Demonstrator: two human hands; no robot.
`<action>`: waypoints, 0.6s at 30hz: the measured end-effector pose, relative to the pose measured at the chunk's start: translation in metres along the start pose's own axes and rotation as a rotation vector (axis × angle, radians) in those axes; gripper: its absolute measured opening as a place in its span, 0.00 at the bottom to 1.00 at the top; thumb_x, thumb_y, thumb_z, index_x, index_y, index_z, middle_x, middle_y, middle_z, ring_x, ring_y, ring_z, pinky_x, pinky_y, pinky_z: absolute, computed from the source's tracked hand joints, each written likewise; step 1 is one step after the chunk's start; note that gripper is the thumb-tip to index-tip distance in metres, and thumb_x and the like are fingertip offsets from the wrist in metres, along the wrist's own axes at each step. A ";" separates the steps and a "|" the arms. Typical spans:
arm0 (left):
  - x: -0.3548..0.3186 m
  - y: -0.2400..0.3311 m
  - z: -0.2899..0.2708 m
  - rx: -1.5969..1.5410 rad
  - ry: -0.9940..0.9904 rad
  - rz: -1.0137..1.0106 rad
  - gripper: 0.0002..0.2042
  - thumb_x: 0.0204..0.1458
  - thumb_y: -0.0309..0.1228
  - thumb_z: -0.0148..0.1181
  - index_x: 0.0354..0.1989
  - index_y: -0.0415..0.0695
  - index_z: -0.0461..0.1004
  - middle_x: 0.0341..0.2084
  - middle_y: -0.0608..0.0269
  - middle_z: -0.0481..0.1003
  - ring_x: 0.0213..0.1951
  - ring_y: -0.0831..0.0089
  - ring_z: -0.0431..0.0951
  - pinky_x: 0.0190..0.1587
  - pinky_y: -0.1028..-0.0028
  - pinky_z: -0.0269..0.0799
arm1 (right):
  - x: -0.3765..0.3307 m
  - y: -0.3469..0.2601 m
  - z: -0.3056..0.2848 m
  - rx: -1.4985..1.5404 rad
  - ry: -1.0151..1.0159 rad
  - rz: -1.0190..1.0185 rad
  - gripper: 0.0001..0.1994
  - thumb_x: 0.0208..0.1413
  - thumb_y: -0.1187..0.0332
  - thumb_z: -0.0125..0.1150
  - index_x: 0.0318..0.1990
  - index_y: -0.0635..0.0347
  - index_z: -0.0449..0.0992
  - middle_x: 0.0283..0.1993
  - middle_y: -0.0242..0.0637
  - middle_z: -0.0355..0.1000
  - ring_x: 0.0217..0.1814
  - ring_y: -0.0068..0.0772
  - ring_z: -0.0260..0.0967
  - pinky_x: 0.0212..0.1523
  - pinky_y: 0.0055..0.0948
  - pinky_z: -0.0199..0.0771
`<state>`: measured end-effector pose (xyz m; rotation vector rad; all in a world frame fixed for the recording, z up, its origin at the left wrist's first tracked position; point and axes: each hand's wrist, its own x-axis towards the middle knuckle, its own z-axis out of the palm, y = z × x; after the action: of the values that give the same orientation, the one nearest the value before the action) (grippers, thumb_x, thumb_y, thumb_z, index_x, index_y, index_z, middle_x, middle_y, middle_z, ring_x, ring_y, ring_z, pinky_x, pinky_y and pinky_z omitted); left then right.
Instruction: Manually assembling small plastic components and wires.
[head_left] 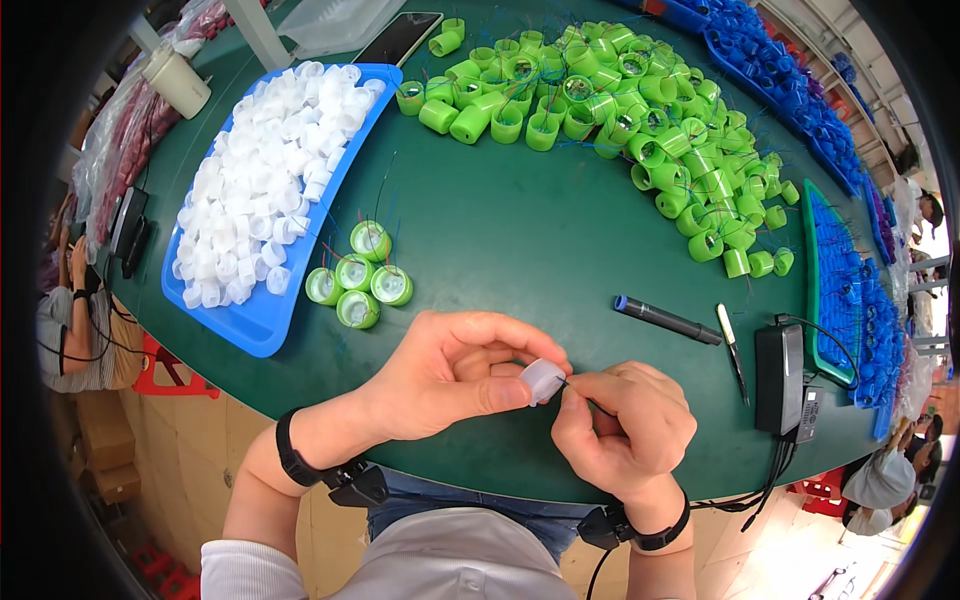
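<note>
Over the near edge of the table, my left hand grips a small translucent white plastic cap between thumb and fingers. My right hand is closed in a pinch right beside the cap, on a thin dark wire that meets its right side. What lies inside the cap is hidden. Beyond my left hand stands a small group of green plastic cups with white caps set in them and thin wires sticking up. To their left, a blue tray is heaped with loose white caps.
Many green cups with wires curve across the far side. A black marker, a white-and-black pen and a black box with cables lie right. A phone lies far back; blue parts fill right-hand trays.
</note>
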<state>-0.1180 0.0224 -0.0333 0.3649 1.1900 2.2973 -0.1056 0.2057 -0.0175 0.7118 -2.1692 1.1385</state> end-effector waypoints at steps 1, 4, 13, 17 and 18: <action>0.000 0.000 0.000 0.001 0.002 -0.002 0.15 0.51 0.22 0.60 0.47 0.31 0.70 0.45 0.48 0.72 0.47 0.64 0.73 0.50 0.66 0.70 | 0.000 0.000 0.000 0.002 0.000 0.002 0.08 0.30 0.82 0.61 0.23 0.62 0.73 0.12 0.27 0.57 0.10 0.25 0.54 0.13 0.23 0.52; 0.000 -0.001 0.000 0.048 0.010 0.031 0.14 0.50 0.20 0.58 0.46 0.30 0.70 0.44 0.48 0.71 0.47 0.63 0.73 0.49 0.67 0.70 | 0.001 -0.001 -0.001 -0.029 -0.019 -0.017 0.08 0.30 0.82 0.61 0.22 0.61 0.73 0.12 0.27 0.57 0.11 0.26 0.54 0.13 0.23 0.53; 0.001 0.000 0.000 0.071 0.012 -0.005 0.14 0.53 0.21 0.57 0.47 0.30 0.70 0.45 0.48 0.71 0.47 0.63 0.74 0.48 0.67 0.73 | -0.001 0.000 0.004 -0.023 0.014 0.023 0.08 0.29 0.81 0.60 0.21 0.60 0.72 0.13 0.27 0.58 0.11 0.26 0.55 0.14 0.23 0.56; 0.000 0.001 0.002 -0.036 0.043 -0.106 0.15 0.54 0.25 0.56 0.48 0.30 0.69 0.46 0.48 0.70 0.47 0.62 0.74 0.48 0.64 0.76 | -0.002 0.001 0.002 -0.033 0.002 0.050 0.07 0.29 0.80 0.60 0.21 0.60 0.72 0.13 0.27 0.58 0.11 0.27 0.56 0.14 0.23 0.56; 0.000 0.000 0.002 -0.034 0.031 -0.095 0.16 0.54 0.26 0.57 0.49 0.30 0.69 0.46 0.48 0.69 0.47 0.62 0.74 0.48 0.63 0.76 | -0.002 0.000 0.001 -0.031 -0.001 0.059 0.07 0.29 0.80 0.60 0.21 0.60 0.72 0.13 0.27 0.58 0.11 0.27 0.56 0.14 0.23 0.56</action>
<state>-0.1170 0.0237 -0.0320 0.2563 1.1569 2.2459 -0.1048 0.2054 -0.0195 0.6385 -2.2169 1.1325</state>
